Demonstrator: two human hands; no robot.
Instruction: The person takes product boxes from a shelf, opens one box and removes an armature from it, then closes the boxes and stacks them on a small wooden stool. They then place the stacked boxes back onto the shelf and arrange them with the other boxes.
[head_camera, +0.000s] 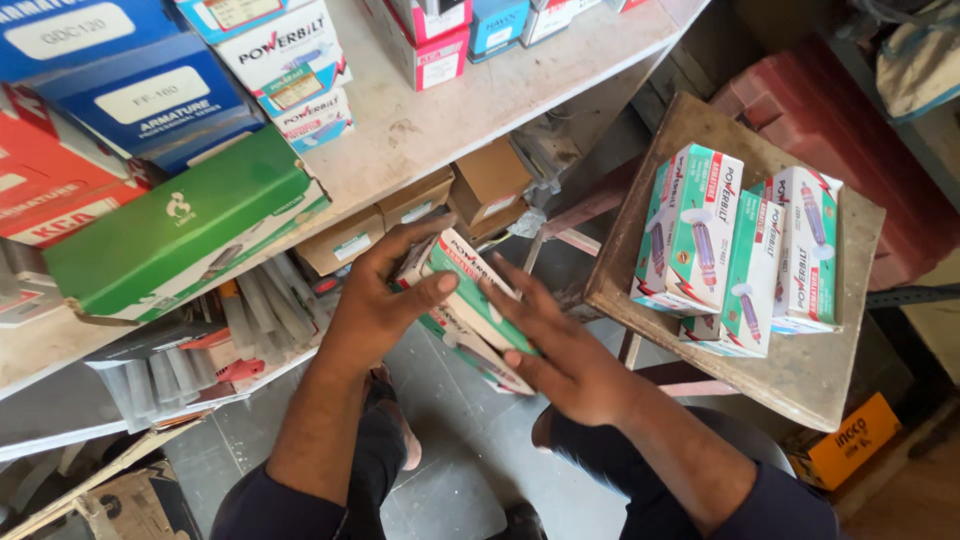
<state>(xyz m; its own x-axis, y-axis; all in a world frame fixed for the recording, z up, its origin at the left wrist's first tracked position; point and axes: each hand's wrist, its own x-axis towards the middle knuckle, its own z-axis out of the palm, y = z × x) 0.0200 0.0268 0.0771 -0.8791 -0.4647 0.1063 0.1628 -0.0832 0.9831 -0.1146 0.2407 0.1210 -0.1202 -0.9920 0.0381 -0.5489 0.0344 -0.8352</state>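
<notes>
While seated, left hand and right hand clasp green-white boxes, fingers curled.

The small green-and-white cardboard boxes between the hands look printed and lightly glossy, as do the matching cardboard boxes on the square wooden stool top, whose wood is rough, matt and worn. The pale shelf board looks dusty and scuffed. Plain brown cartons are matt.
</notes>
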